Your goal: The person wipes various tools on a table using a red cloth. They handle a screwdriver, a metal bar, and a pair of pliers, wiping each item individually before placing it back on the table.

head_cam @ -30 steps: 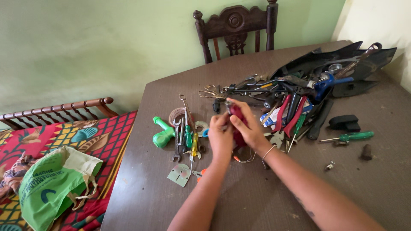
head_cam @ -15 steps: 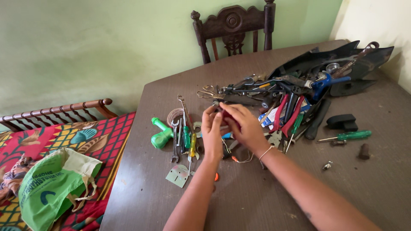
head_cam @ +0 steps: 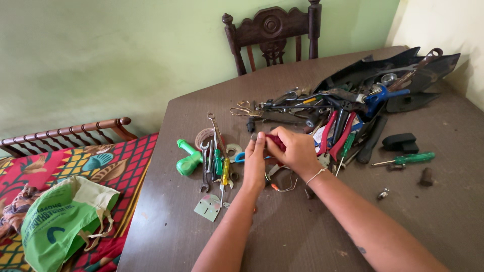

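Both hands meet over the middle of the brown table (head_cam: 302,236), just in front of the heap of tools. The right hand (head_cam: 297,151) is clenched around a small dark red tool (head_cam: 276,142), which sits between the two hands above the tabletop; only its red end shows, so its kind cannot be told. The left hand (head_cam: 255,162) pinches at the tip of that same tool with thumb and forefinger.

To the left of the hands lie a green plastic handle (head_cam: 189,160), a spanner (head_cam: 205,168) and a yellow screwdriver (head_cam: 226,171), close together. Beyond the right hand, red-handled pliers (head_cam: 337,135) rest on the pile. At the far corner a black open tool bag (head_cam: 403,75) lies flat, with a blue-handled tool (head_cam: 383,94) and other metal tools spilling from its mouth onto the table. A green screwdriver (head_cam: 411,159) lies apart on the right. On the patterned bed beside the table sits a green cloth bag (head_cam: 55,221), mouth open, contents hidden
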